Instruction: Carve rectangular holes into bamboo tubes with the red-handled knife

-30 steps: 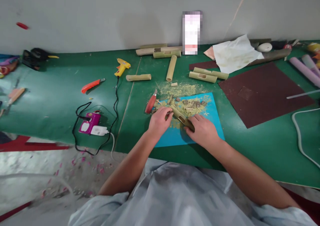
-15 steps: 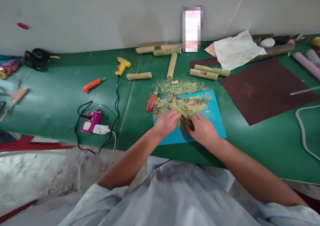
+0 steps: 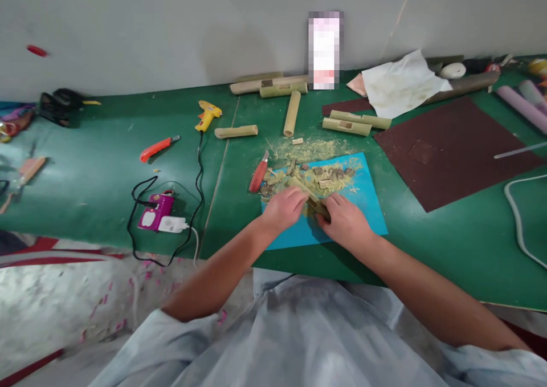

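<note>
Both hands are on a short bamboo tube with a slot cut in its side, held slantwise over a blue sheet. My left hand pinches at its middle, fingers closed, covering part of it. Its near right end sits in my right hand, fingers wrapped round it. Pale shavings and small brown chips lie on the sheet just beyond the hands. A red-handled carving knife rests at the sheet's left edge, touched by neither hand.
More bamboo tubes lie along the back of the green table. To the left are a yellow glue gun, a red utility knife and a purple power adapter with cords. Brown sheet at right; phone against the wall.
The view has shifted very slightly. Both hands keep their grip on the bamboo tube, with almost no visible movement of it.
</note>
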Action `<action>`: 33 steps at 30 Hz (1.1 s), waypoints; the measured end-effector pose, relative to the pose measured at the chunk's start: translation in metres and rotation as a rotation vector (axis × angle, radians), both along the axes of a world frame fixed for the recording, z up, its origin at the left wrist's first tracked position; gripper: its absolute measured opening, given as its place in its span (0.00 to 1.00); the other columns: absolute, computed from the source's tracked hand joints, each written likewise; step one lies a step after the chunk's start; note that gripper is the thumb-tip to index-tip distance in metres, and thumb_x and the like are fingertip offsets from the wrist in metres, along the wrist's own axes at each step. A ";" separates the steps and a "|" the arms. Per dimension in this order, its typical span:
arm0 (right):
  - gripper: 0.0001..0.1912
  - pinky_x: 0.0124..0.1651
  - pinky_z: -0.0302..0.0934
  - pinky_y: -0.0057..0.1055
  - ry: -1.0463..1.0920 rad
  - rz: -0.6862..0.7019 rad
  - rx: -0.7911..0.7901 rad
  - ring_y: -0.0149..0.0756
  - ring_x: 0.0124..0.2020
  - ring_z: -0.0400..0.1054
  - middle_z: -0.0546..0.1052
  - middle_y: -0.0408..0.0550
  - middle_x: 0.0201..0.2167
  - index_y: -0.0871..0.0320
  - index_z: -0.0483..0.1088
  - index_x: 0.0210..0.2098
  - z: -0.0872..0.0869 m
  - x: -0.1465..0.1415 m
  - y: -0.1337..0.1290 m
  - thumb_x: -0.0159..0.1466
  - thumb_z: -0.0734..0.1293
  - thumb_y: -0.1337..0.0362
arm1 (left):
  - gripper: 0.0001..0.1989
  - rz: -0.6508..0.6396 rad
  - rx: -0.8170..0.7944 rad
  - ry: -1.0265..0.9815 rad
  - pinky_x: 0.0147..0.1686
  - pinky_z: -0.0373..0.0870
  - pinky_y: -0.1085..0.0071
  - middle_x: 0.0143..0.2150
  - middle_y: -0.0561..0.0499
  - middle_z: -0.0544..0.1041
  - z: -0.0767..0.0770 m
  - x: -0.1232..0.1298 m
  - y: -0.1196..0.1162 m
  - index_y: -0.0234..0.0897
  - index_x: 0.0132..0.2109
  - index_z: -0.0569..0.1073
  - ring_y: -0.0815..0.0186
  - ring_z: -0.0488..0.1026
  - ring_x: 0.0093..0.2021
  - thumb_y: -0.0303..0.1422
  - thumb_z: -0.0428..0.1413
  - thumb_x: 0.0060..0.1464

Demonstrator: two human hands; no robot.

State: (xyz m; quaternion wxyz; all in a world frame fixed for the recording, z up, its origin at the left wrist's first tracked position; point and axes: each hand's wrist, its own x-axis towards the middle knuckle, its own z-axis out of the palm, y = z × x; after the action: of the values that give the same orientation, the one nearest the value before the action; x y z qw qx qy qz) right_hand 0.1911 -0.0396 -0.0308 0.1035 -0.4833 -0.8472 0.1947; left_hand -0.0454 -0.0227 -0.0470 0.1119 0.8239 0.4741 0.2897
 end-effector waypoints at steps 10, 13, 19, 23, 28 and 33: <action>0.03 0.43 0.64 0.38 -0.010 -0.003 -0.017 0.48 0.45 0.73 0.78 0.56 0.42 0.56 0.73 0.42 0.002 0.000 0.000 0.71 0.67 0.64 | 0.15 0.043 -0.005 -0.020 0.44 0.79 0.65 0.38 0.46 0.81 0.003 0.000 0.004 0.39 0.42 0.80 0.61 0.80 0.40 0.33 0.50 0.76; 0.03 0.43 0.65 0.38 -0.006 -0.010 -0.020 0.47 0.45 0.73 0.78 0.55 0.42 0.55 0.73 0.42 0.002 0.000 0.000 0.71 0.68 0.63 | 0.14 0.022 -0.021 -0.007 0.43 0.79 0.66 0.37 0.47 0.80 0.004 0.000 0.003 0.39 0.42 0.80 0.62 0.79 0.40 0.33 0.51 0.75; 0.03 0.42 0.65 0.38 -0.010 -0.018 -0.016 0.47 0.45 0.73 0.79 0.55 0.42 0.55 0.74 0.43 0.001 -0.001 -0.001 0.70 0.70 0.63 | 0.17 0.050 -0.020 -0.006 0.43 0.79 0.65 0.37 0.47 0.80 0.005 0.005 -0.004 0.39 0.42 0.80 0.62 0.79 0.40 0.33 0.48 0.76; 0.04 0.42 0.65 0.37 -0.013 -0.024 -0.020 0.46 0.44 0.74 0.79 0.54 0.41 0.56 0.74 0.42 0.002 0.000 -0.001 0.71 0.71 0.62 | 0.15 0.011 -0.034 0.005 0.42 0.79 0.65 0.38 0.46 0.81 0.003 0.011 -0.009 0.40 0.43 0.81 0.61 0.80 0.41 0.34 0.51 0.75; 0.04 0.42 0.64 0.37 0.005 -0.029 -0.023 0.46 0.44 0.74 0.79 0.54 0.41 0.56 0.74 0.41 0.002 0.001 -0.001 0.71 0.71 0.63 | 0.15 0.015 -0.034 0.033 0.38 0.77 0.67 0.35 0.49 0.79 0.004 0.014 -0.011 0.40 0.41 0.79 0.62 0.77 0.37 0.34 0.51 0.75; 0.05 0.42 0.65 0.37 0.005 -0.037 -0.036 0.47 0.44 0.74 0.79 0.55 0.42 0.56 0.74 0.42 0.004 0.000 -0.001 0.71 0.71 0.62 | 0.18 0.071 -0.014 0.041 0.41 0.77 0.67 0.37 0.47 0.78 0.006 0.019 -0.016 0.39 0.42 0.79 0.62 0.77 0.39 0.31 0.46 0.77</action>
State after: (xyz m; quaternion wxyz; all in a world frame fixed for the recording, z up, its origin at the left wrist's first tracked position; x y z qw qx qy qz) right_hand 0.1912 -0.0409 -0.0268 0.1003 -0.5001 -0.8344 0.2090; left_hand -0.0261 -0.0382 -0.0413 0.0975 0.8114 0.5073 0.2732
